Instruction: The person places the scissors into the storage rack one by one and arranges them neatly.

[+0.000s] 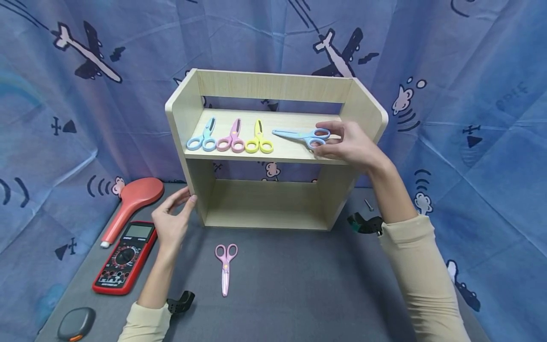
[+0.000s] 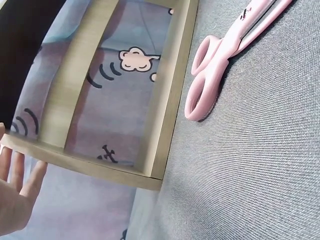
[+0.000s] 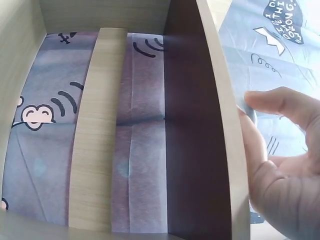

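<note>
In the head view my right hand (image 1: 352,145) holds light blue scissors (image 1: 299,135) by the handle loops, over the right part of the shelf's upper board. Their blades point left. On that same board lie another blue pair (image 1: 202,136), a pink pair (image 1: 232,137) and a yellow pair (image 1: 258,137) of scissors, blades toward the back. My left hand (image 1: 173,216) touches the left side panel of the wooden shelf (image 1: 267,164), its fingers extended. Pink scissors (image 1: 225,268) lie on the table in front. From the right wrist, the shelf board hides most of the held scissors.
Left of the shelf lie a red paddle-shaped object (image 1: 136,199), a red multimeter (image 1: 125,259) and a dark grey rounded case (image 1: 77,324). A small metal piece (image 1: 369,205) lies right of the shelf. Patterned blue cloth (image 1: 466,104) hangs behind and at the sides.
</note>
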`<state>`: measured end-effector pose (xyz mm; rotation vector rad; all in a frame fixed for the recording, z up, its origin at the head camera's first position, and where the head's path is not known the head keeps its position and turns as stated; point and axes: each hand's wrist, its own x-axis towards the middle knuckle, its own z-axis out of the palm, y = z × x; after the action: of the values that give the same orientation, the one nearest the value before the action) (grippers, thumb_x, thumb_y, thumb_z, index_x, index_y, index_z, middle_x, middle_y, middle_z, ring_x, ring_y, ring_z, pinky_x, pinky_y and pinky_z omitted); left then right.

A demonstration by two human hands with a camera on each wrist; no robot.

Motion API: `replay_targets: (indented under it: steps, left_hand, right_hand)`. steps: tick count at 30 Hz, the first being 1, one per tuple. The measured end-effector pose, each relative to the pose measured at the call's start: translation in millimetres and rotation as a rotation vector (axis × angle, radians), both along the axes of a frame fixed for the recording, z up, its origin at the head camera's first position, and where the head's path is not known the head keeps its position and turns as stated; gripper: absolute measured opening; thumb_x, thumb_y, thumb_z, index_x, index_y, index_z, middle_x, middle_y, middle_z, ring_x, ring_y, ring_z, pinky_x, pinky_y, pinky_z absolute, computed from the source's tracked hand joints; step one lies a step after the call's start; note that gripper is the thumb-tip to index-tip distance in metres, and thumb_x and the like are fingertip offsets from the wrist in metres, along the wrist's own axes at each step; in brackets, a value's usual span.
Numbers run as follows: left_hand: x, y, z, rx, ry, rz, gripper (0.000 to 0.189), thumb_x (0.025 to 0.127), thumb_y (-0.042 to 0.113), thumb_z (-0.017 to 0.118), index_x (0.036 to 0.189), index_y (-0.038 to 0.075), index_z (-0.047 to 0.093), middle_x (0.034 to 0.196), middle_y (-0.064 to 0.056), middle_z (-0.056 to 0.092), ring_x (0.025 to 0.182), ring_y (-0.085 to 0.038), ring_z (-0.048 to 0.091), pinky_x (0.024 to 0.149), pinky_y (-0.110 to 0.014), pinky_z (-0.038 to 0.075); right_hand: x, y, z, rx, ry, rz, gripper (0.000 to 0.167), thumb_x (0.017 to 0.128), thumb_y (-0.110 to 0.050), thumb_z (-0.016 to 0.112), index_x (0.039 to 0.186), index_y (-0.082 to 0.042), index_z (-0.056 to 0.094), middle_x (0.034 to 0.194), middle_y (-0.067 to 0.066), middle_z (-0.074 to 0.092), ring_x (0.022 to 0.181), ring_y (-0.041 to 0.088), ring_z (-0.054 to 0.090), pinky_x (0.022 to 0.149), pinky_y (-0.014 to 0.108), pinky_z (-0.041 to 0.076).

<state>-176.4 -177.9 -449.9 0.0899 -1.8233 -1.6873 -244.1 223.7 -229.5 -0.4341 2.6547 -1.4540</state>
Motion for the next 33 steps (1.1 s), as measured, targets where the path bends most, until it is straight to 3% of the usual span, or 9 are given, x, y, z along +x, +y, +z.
replay_targets:
  steps: [6, 11, 14, 17, 19, 22, 25, 29, 33]
  left_hand:
    - [1.0, 0.7, 1.1, -0.008, -0.004, 0.003, 0.03, 0.095, 0.011, 0.085, 0.124, 0.006, 0.082, 0.111, -0.009, 0.082, 0.098, 0.002, 0.075, 0.086, -0.008, 0.06]
    - [0.1, 0.5, 0.6, -0.006, -0.002, -0.005, 0.029, 0.095, 0.011, 0.085, 0.124, 0.007, 0.082, 0.114, -0.018, 0.081, 0.098, 0.001, 0.075, 0.087, -0.008, 0.06]
    - [-0.4, 0.2, 0.0, 0.001, 0.002, -0.008, 0.03, 0.095, 0.01, 0.085, 0.124, 0.007, 0.082, 0.114, -0.016, 0.081, 0.098, 0.001, 0.075, 0.087, -0.009, 0.06]
    - [-0.1, 0.4, 0.0, 0.005, 0.005, -0.009, 0.03, 0.095, 0.01, 0.085, 0.124, 0.006, 0.082, 0.113, -0.012, 0.081, 0.098, 0.001, 0.075, 0.086, -0.009, 0.06]
    - [0.0, 0.5, -0.2, 0.008, 0.006, -0.01, 0.031, 0.094, 0.009, 0.086, 0.124, 0.006, 0.082, 0.112, -0.011, 0.082, 0.097, 0.001, 0.075, 0.085, -0.009, 0.061]
    - [0.4, 0.8, 0.0, 0.004, 0.0, -0.008, 0.031, 0.094, 0.009, 0.085, 0.125, 0.006, 0.081, 0.112, -0.012, 0.082, 0.097, 0.002, 0.075, 0.084, -0.008, 0.061]
    - [0.6, 1.1, 0.7, 0.005, -0.005, -0.01, 0.031, 0.095, 0.01, 0.085, 0.125, 0.005, 0.081, 0.115, -0.017, 0.081, 0.098, 0.003, 0.075, 0.085, -0.007, 0.06]
    - [0.2, 1.3, 0.8, 0.006, -0.005, -0.01, 0.031, 0.095, 0.009, 0.085, 0.125, 0.005, 0.081, 0.116, -0.021, 0.08, 0.098, 0.003, 0.074, 0.085, -0.007, 0.06]
    - [0.3, 0.8, -0.3, -0.002, -0.007, -0.003, 0.032, 0.094, 0.01, 0.086, 0.126, 0.006, 0.081, 0.116, -0.019, 0.081, 0.098, 0.002, 0.075, 0.085, -0.008, 0.06]
  right_hand:
    - [8.2, -7.8, -1.2, 0.015, 0.085, 0.009, 0.068, 0.092, -0.009, 0.086, 0.152, 0.002, 0.057, 0.143, 0.024, 0.066, 0.096, 0.0, 0.073, 0.078, 0.009, 0.061]
    - [15.2, -24.2, -1.7, 0.094, 0.199, -0.043, 0.065, 0.089, -0.009, 0.089, 0.147, 0.001, 0.063, 0.138, 0.023, 0.068, 0.099, 0.021, 0.078, 0.07, 0.009, 0.058]
    - [16.6, -31.3, -0.8, 0.122, 0.213, -0.04, 0.065, 0.089, -0.01, 0.089, 0.147, 0.002, 0.063, 0.143, 0.023, 0.065, 0.107, 0.034, 0.077, 0.068, 0.008, 0.056]
    - [14.9, -32.5, -0.1, 0.128, 0.188, -0.01, 0.066, 0.09, -0.008, 0.088, 0.149, 0.004, 0.061, 0.146, 0.022, 0.061, 0.108, 0.034, 0.075, 0.069, 0.009, 0.056]
    - [13.4, -30.6, 0.4, 0.108, 0.15, 0.027, 0.069, 0.09, -0.006, 0.086, 0.152, 0.005, 0.056, 0.146, 0.023, 0.06, 0.113, 0.035, 0.073, 0.075, 0.011, 0.06]
    - [10.3, -24.8, -0.2, 0.083, 0.103, 0.083, 0.074, 0.09, -0.002, 0.082, 0.157, 0.004, 0.051, 0.153, 0.023, 0.056, 0.131, 0.038, 0.067, 0.101, 0.027, 0.064]
    - [8.2, -20.4, -1.7, 0.063, 0.074, 0.119, 0.074, 0.091, 0.0, 0.08, 0.158, 0.003, 0.05, 0.157, 0.021, 0.054, 0.136, 0.036, 0.064, 0.106, 0.026, 0.062]
    - [6.9, -19.9, -4.1, 0.064, 0.082, 0.102, 0.068, 0.091, -0.003, 0.083, 0.153, 0.002, 0.057, 0.149, 0.02, 0.06, 0.121, 0.029, 0.069, 0.085, 0.01, 0.058]
    - [7.6, -27.1, -6.9, 0.066, 0.137, 0.05, 0.066, 0.088, -0.008, 0.09, 0.147, 0.003, 0.063, 0.134, 0.024, 0.068, 0.107, 0.023, 0.072, 0.078, 0.009, 0.058]
